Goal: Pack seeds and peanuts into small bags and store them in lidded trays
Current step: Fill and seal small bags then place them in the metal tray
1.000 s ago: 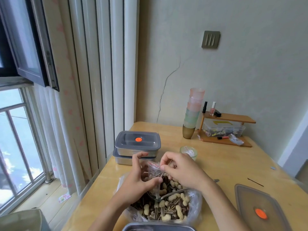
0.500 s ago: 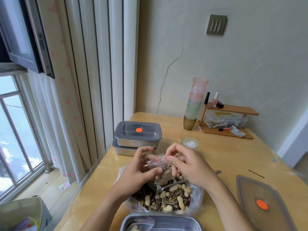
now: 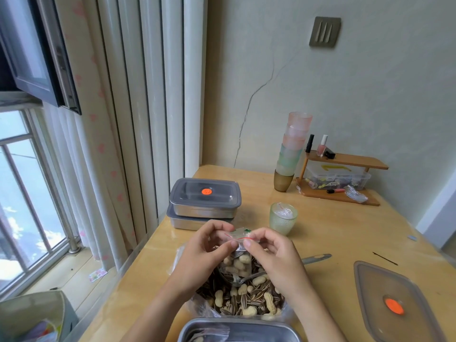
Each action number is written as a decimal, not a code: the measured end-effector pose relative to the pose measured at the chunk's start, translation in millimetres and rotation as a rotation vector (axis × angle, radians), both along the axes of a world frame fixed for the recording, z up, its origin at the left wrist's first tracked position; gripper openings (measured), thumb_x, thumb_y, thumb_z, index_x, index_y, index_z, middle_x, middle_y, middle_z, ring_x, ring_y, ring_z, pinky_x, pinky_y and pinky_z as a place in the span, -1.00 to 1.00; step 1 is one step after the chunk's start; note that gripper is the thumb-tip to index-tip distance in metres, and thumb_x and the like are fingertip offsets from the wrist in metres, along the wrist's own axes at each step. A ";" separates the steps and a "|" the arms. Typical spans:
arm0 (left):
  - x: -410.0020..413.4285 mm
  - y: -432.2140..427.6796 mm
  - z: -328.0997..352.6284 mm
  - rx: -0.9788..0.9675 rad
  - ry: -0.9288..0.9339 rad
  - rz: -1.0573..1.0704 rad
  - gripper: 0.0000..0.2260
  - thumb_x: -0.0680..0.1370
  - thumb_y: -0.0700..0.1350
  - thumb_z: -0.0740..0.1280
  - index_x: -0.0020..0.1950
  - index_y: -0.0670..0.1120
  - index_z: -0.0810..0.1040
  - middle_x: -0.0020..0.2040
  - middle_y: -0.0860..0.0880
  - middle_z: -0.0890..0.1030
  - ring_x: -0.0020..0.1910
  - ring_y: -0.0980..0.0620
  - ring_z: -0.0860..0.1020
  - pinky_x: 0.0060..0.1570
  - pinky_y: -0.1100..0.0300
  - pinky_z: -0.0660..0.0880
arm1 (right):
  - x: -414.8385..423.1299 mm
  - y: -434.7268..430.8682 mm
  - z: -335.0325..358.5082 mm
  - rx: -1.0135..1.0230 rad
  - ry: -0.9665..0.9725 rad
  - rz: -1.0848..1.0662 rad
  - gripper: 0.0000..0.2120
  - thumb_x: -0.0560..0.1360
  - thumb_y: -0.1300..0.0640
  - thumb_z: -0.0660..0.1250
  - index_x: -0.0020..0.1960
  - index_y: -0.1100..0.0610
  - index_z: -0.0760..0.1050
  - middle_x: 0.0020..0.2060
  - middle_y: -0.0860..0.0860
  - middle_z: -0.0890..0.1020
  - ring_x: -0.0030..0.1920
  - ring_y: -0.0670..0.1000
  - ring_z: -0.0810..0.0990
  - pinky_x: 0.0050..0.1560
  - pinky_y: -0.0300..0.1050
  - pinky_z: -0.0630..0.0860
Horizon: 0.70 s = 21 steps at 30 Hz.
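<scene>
A small clear red-striped zip bag (image 3: pixel 238 257) of peanuts is pinched at its top by left hand (image 3: pixel 204 253) and right hand (image 3: pixel 274 255) fingertips.

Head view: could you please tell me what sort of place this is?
Probably a room in a home: a wooden table beside a curtained window, stacked plastic cups, and a nail polish bottle on a small shelf.
</scene>
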<state>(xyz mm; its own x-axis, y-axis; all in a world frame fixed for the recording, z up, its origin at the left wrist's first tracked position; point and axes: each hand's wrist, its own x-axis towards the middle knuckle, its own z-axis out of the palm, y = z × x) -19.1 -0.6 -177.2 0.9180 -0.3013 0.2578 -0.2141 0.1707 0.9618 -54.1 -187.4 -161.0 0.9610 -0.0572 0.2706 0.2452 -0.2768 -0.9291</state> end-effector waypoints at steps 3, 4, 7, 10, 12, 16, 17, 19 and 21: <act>-1.7 -0.8 0.4 0.026 0.012 -0.028 -0.74 0.56 -0.09 0.49 0.22 -0.05 0.58 0.05 -0.22 0.69 0.09 -0.36 0.61 0.19 -0.25 0.56 | -1.7 -0.4 0.6 0.008 -0.039 -0.066 -0.89 0.57 0.14 0.47 -0.13 0.00 0.64 -0.17 0.00 0.72 -0.07 0.02 0.69 0.10 0.13 0.60; -2.5 -1.3 0.9 0.039 0.012 -0.043 -0.76 0.57 -0.09 0.49 0.21 -0.05 0.59 0.07 -0.20 0.70 0.10 -0.28 0.64 0.20 -0.18 0.58 | -2.7 0.1 1.1 -0.011 -0.054 -0.069 -0.90 0.58 0.14 0.46 -0.12 0.01 0.63 -0.17 -0.01 0.72 -0.07 0.01 0.69 0.09 0.14 0.61; -4.7 -3.5 3.0 0.061 -0.017 -0.076 -0.85 0.59 -0.12 0.46 0.14 -0.12 0.65 0.05 -0.21 0.70 0.03 -0.09 0.65 0.14 -0.01 0.57 | -4.0 3.3 1.1 -0.031 -0.103 -0.063 -0.91 0.59 0.13 0.45 -0.09 0.01 0.63 -0.16 -0.02 0.72 -0.08 0.00 0.69 0.05 0.15 0.62; -5.7 -4.7 2.6 0.040 -0.035 -0.047 -0.87 0.60 -0.12 0.44 0.02 -0.18 0.66 -0.01 -0.25 0.68 -0.03 -0.06 0.62 0.07 0.02 0.54 | -5.6 8.6 0.2 -0.094 -0.203 -0.117 -0.87 0.56 0.17 0.49 -0.12 -0.03 0.63 -0.20 -0.07 0.71 -0.14 -0.03 0.69 -0.04 0.02 0.62; -6.4 -6.2 2.2 0.020 -0.040 -0.006 -0.89 0.59 -0.14 0.44 -0.06 -0.18 0.65 -0.10 -0.20 0.68 -0.09 -0.02 0.61 -0.01 0.10 0.53 | -7.3 11.4 -0.4 -0.232 -0.322 -0.200 -0.85 0.54 0.18 0.51 -0.13 -0.03 0.62 -0.23 -0.13 0.69 -0.18 -0.05 0.68 -0.13 -0.11 0.59; -8.8 -9.6 2.3 0.018 -0.077 0.070 -0.89 0.59 -0.12 0.44 -0.08 -0.15 0.66 -0.12 -0.19 0.69 -0.13 -0.01 0.63 -0.06 0.10 0.53 | -9.9 12.3 1.9 -0.215 -0.320 -0.211 -0.86 0.55 0.17 0.50 -0.11 -0.04 0.62 -0.21 -0.13 0.69 -0.15 -0.04 0.67 -0.13 -0.22 0.57; -9.1 -9.9 2.5 0.015 -0.088 0.083 -0.88 0.60 -0.11 0.44 -0.07 -0.15 0.65 -0.11 -0.21 0.68 -0.13 -0.02 0.61 -0.06 0.06 0.52 | -9.9 12.1 2.5 -0.126 -0.247 -0.170 -0.86 0.56 0.17 0.48 -0.10 -0.05 0.62 -0.19 -0.10 0.70 -0.12 -0.04 0.68 -0.09 -0.20 0.58; -8.7 -9.5 2.8 0.002 -0.096 0.091 -0.85 0.61 -0.07 0.44 -0.03 -0.16 0.64 -0.09 -0.26 0.66 -0.13 -0.05 0.58 -0.05 0.00 0.49 | -8.5 11.0 3.5 0.032 -0.107 -0.106 -0.85 0.58 0.19 0.45 -0.10 -0.04 0.62 -0.17 -0.05 0.71 -0.10 -0.06 0.68 0.00 -0.10 0.60; -8.3 -9.5 2.9 0.006 -0.098 0.093 -0.79 0.60 0.00 0.43 -0.01 -0.15 0.64 -0.09 -0.29 0.64 -0.14 -0.09 0.55 -0.07 -0.05 0.45 | -6.7 10.0 3.0 0.113 -0.032 -0.097 -0.86 0.58 0.21 0.45 -0.11 0.01 0.63 -0.19 0.00 0.71 -0.11 -0.04 0.68 0.01 -0.05 0.59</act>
<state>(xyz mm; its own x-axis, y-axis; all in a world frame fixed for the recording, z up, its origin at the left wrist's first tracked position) -27.4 -10.0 -174.3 0.9126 -0.2183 0.3458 -0.3215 0.1398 0.9365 -60.8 -177.5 -158.0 0.9407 -0.1807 0.2872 0.2520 -0.1948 -0.9479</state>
